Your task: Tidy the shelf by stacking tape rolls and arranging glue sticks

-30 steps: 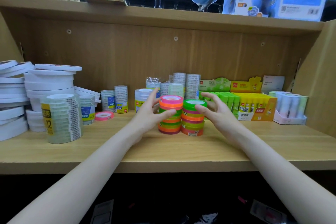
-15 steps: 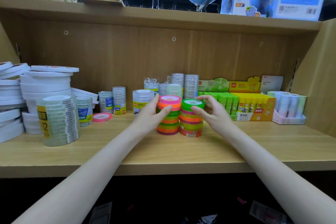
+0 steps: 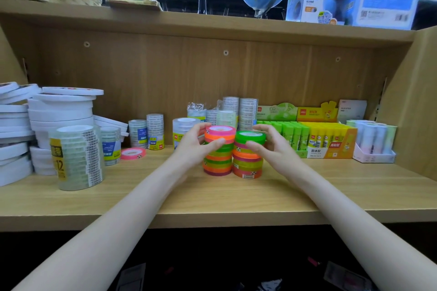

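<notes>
Now closing in on the two stacks of coloured tape rolls at the centre of the frame, nearer to them than a second ago, when more gap showed between fingers and rolls. Left hand (image 3: 194,146) curled round the upper rolls of the left stack (image 3: 218,151), thumb laid across the orange roll near the top, fingers wrapped behind the pink top roll. Right hand (image 3: 269,146) curled round the top of the right stack (image 3: 248,156), thumb against the front just under the green top roll, fingers reaching over the back. Both hands partly closed and in contact, a light steadying hold rather than a full clench. Stacks touching side by side on the wooden shelf (image 3: 236,198), upright, left one slightly taller, standing in much the same spot as before. Looks like squaring and pressing the two columns straight, so the stacking part seems close to done for these rolls.

Still loose: one pink roll (image 3: 133,153) lying flat left of centre, just in front of the small clear tape packs (image 3: 155,134). Probably the next roll to go on a stack.

Right of centre, glue sticks in a green tray (image 3: 293,134) and a yellow tray (image 3: 331,139), standing in rows, untouched by either hand. Further right, pale glue sticks in a white holder (image 3: 374,142). Arranging these appears not yet begun.

Far left, white tape rolls (image 3: 59,111) piled unevenly.
</notes>
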A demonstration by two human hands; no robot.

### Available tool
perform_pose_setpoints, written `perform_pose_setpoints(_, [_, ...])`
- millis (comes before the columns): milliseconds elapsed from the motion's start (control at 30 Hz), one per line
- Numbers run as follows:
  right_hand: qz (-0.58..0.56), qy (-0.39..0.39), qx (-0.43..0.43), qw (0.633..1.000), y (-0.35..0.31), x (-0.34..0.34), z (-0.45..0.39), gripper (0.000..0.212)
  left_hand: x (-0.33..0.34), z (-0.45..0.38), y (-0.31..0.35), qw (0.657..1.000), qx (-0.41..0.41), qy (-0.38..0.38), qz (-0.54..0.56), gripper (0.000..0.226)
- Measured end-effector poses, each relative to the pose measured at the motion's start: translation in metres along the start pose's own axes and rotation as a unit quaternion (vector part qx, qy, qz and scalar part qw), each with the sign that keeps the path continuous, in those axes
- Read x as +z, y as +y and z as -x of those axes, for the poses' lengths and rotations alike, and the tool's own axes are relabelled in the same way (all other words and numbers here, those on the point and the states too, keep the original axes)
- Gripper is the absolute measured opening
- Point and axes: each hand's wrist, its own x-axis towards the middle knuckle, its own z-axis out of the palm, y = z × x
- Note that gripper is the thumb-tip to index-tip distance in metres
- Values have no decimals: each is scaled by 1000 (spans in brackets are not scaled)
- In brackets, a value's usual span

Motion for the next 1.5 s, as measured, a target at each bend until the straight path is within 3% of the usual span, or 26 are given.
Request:
perform_pose_setpoints(100, [-15, 9, -8, 1000, 0, 0, 0, 46, 0, 0, 0, 1000, -2, -14, 4, 60])
perform_pose_setpoints(333, [60, -13, -10, 998, -1, 5, 5, 74, -3, 9, 2, 999, 5, -17, -39, 76])
perform_pose_setpoints(433, [87, 110, -76, 987, -6, 0, 14, 65, -19, 26, 2, 993, 67, 52, -84, 48])
perform_pose_setpoints(533, [129, 206, -198, 950, -27, 14, 26, 44, -49, 53, 1, 954, 182, 126, -200, 25])
perform_pose_setpoints(600, [130, 145, -270, 943, -50, 41, 30, 38, -71, 66, 3, 929, 213, 175, -248, 23])
perform_pose_setpoints(667, [147, 14, -300, 942, -68, 77, 26, 37, -95, 76, 3, 906, 224, 211, -291, 22])
perform_pose_setpoints(767, [209, -182, -251, 927, -77, 134, 2, 49, -131, 92, -2, 865, 235, 234, -376, 28])
perform_pose_setpoints(867, [273, -278, -172, 905, -80, 181, -34, 56, -155, 108, -10, 830, 226, 266, -435, 28])
perform_pose_setpoints(967, [298, -277, -133, 904, -83, 210, -62, 50, -167, 110, -15, 821, 190, 321, -432, 34])
perform_pose_setpoints(1100, [326, -236, -98, 910, -85, 217, -67, 37, -171, 104, -18, 844, 142, 309, -415, 45])
perform_pose_setpoints(1200, [337, -208, -122, 910, -86, 188, -43, 35, -170, 105, -19, 843, 153, 322, -402, 42])
perform_pose_setpoints(1367, [252, -179, -167, 936, -72, 127, 14, 24, -164, 105, -18, 824, 169, 361, -403, 37])
perform_pose_setpoints(1500, [188, -108, -197, 956, -68, 93, 34, 19, -150, 101, -14, 808, 209, 347, -428, 30])
